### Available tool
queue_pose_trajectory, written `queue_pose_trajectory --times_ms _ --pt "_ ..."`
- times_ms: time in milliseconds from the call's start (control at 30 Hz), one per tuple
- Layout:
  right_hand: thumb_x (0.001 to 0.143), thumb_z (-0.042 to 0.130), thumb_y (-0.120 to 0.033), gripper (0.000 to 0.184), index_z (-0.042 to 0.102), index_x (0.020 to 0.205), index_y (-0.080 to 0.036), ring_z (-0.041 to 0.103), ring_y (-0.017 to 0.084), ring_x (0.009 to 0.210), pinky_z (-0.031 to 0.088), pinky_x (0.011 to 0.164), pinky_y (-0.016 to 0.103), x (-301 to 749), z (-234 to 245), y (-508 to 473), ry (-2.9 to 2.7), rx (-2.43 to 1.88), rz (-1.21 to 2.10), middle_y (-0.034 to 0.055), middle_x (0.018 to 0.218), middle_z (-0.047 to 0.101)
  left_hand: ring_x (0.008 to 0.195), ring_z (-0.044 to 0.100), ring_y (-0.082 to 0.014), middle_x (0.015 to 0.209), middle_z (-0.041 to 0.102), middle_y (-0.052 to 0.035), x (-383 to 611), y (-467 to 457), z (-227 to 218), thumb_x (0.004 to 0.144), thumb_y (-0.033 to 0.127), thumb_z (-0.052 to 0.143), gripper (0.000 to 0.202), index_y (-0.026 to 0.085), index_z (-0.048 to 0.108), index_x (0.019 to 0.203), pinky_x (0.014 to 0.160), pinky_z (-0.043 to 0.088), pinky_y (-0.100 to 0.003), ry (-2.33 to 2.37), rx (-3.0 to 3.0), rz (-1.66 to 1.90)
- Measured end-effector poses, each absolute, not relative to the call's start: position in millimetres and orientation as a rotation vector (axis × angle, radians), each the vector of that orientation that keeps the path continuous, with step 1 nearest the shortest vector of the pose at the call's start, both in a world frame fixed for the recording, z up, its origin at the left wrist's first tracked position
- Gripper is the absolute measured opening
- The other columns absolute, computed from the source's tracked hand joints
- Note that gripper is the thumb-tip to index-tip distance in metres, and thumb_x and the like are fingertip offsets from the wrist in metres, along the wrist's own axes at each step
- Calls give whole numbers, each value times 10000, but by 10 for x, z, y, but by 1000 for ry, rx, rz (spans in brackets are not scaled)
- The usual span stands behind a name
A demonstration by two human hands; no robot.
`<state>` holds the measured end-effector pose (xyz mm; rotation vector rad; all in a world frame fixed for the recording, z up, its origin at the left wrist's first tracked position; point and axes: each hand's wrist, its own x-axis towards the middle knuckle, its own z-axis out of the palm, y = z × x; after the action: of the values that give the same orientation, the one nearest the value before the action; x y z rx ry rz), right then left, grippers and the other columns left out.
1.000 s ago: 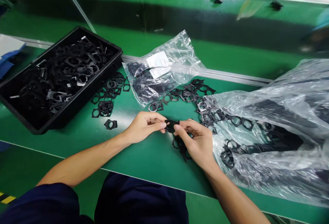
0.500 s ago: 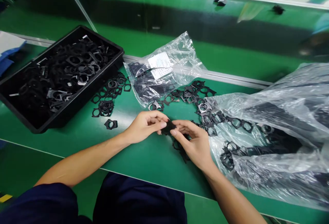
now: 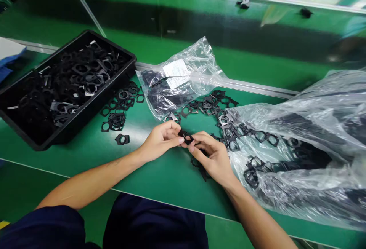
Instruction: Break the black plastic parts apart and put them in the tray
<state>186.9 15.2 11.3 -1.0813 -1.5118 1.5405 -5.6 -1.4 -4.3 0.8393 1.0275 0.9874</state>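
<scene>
Both hands meet over the green table [image 3: 160, 173] near its front edge. My left hand [image 3: 161, 139] and my right hand [image 3: 213, 157] pinch one small black plastic ring part [image 3: 186, 138] between their fingertips, held just above the surface. A few more black parts [image 3: 200, 163] lie under my right hand. A loose black part [image 3: 122, 139] lies alone to the left of my left hand.
A black tray [image 3: 85, 115] full of black parts stands at the left, with a small pile of parts [image 3: 120, 106] beside it. A small clear bag with a white label [image 3: 178, 79] lies behind the hands. A large clear bag [image 3: 309, 146] spilling parts fills the right.
The hands have stayed together, turning the small black part between the fingertips and shifting slightly away from me. Nothing else has moved.
</scene>
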Motion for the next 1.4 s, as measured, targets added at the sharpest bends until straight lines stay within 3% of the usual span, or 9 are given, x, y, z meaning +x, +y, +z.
queue_pose_trajectory --times_ms 367,633,867,1033,1400 --pt "854 763 -434 229 756 824 -207 603 138 679 529 616 258 1856 132 144 -1487 -1152 1504 38 824 666 692 752 -170 829 781 -66 -77 21 -22 722 392 883 356 123 702 867 707 608 -275 984 816 997" --pt "775 831 -467 295 720 811 -196 619 124 632 535 638 276 1898 158 197 -1274 -1060 1920 -1 766 643 625 737 -155 773 789 -71 -60 26 21 687 390 907 371 110 703 821 645 614 -257 991 747 978" --pt "858 755 -481 289 711 844 -195 603 122 634 492 600 254 1857 176 176 -1418 -1078 1750 7 764 630 631 709 -131 714 769 -41 -78 48 15 631 349 937 341 115 746 789 635 586 -224 1037 705 1015" --pt "902 704 -467 302 705 776 -192 573 127 626 470 597 258 1861 194 173 -1537 -1135 1598 8 726 621 648 733 -144 773 790 -61 -102 49 -12 606 350 955 355 116 783 810 662 609 -241 974 619 976" --pt "865 715 -568 401 724 727 -191 619 154 667 510 662 289 1925 214 219 -1458 -1075 1791 26 721 661 647 739 -142 815 797 -84 -84 26 -27 631 382 947 382 106 782 836 651 612 -226 940 608 911"
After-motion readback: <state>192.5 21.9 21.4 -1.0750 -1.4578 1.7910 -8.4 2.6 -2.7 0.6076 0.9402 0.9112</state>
